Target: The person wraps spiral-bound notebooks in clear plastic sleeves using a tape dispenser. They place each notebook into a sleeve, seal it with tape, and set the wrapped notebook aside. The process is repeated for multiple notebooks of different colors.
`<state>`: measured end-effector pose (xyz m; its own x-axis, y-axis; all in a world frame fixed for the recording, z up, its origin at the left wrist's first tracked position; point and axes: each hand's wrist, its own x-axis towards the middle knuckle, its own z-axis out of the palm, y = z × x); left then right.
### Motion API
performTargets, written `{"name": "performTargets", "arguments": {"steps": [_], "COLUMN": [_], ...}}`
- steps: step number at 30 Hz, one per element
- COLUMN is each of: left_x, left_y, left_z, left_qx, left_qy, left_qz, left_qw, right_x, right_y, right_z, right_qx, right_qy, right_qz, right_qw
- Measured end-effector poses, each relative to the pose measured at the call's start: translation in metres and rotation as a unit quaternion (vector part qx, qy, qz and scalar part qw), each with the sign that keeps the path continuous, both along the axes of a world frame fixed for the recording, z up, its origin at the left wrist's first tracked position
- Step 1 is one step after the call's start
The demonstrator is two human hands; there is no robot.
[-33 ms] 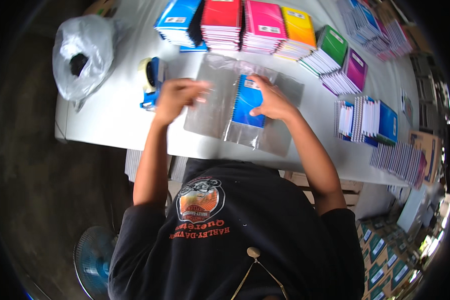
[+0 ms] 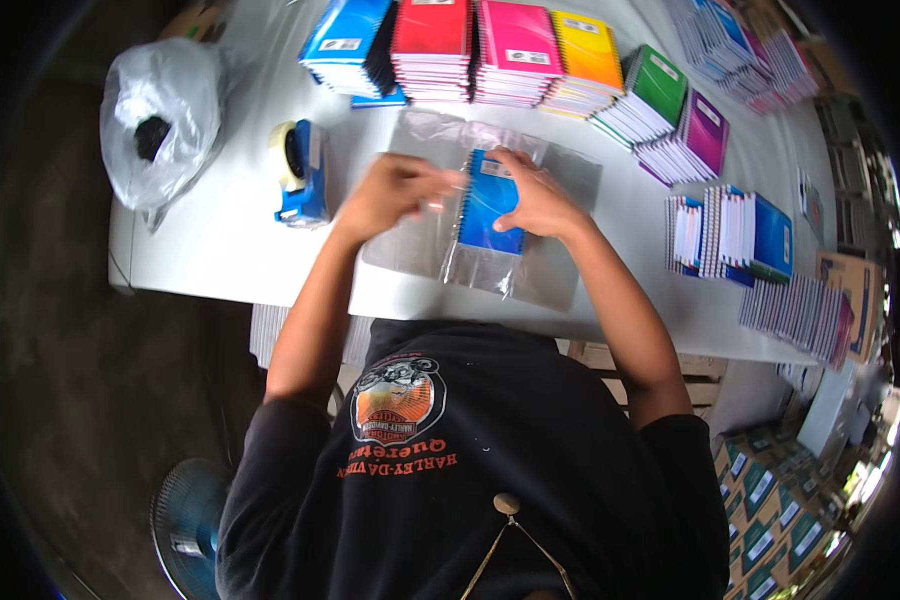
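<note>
A blue spiral notebook lies on clear plastic bags spread on the table. My right hand grips this notebook from its right side, with the thumb on the cover and the fingers at the top edge. Just left of the spiral, above the plastic, is my left hand. Its fingers point toward the notebook but are smeared by motion, so whether they hold anything is unclear. A blue tape dispenser with a pale roll stands to the left of that hand.
Stacks of blue, red, pink, yellow, green and purple notebooks line the far side. More notebooks stand at right. A plastic bag sits at far left; a fan is below.
My left hand has moved right, closer to the notebook's spiral edge. My right hand keeps its hold on the notebook. The whole view has shifted slightly.
</note>
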<state>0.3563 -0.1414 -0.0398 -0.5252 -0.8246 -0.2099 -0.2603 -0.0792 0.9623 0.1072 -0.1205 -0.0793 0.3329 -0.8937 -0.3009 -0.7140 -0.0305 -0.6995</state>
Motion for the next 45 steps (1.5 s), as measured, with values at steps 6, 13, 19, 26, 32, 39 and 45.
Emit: {"name": "performTargets", "arguments": {"steps": [6, 13, 19, 26, 32, 39, 45], "left_x": [-0.097, -0.033, -0.055, -0.069, -0.075, -0.083, -0.068], "left_y": [-0.047, -0.062, 0.016, 0.038, 0.059, 0.061, 0.053], "left_z": [-0.018, -0.026, -0.079, -0.050, -0.056, -0.027, -0.008], "left_qx": [-0.130, -0.200, -0.062, -0.217, -0.484, -0.471, -0.284], "left_qy": [-0.487, -0.422, 0.012, 0.092, -0.143, -0.213, -0.032], "left_qz": [-0.202, -0.254, -0.028, 0.106, 0.190, 0.042, 0.009], "left_qw": [0.840, 0.847, 0.998, 0.966, 0.842, 0.855, 0.958], "right_x": [0.003, -0.017, 0.020, 0.037, 0.053, 0.045, 0.066], "right_y": [0.001, 0.016, 0.047, 0.040, 0.030, 0.045, 0.076], "right_z": [0.012, -0.037, -0.057, -0.013, -0.026, -0.017, -0.008], "right_qx": [0.003, -0.204, -0.091, -0.256, -0.321, -0.378, -0.408], "right_qy": [0.048, -0.068, -0.306, -0.499, -0.362, -0.028, 0.034], "right_qz": [0.002, -0.148, -0.290, -0.265, -0.386, -0.361, -0.231], "right_qw": [0.999, 0.965, 0.902, 0.784, 0.785, 0.852, 0.883]}}
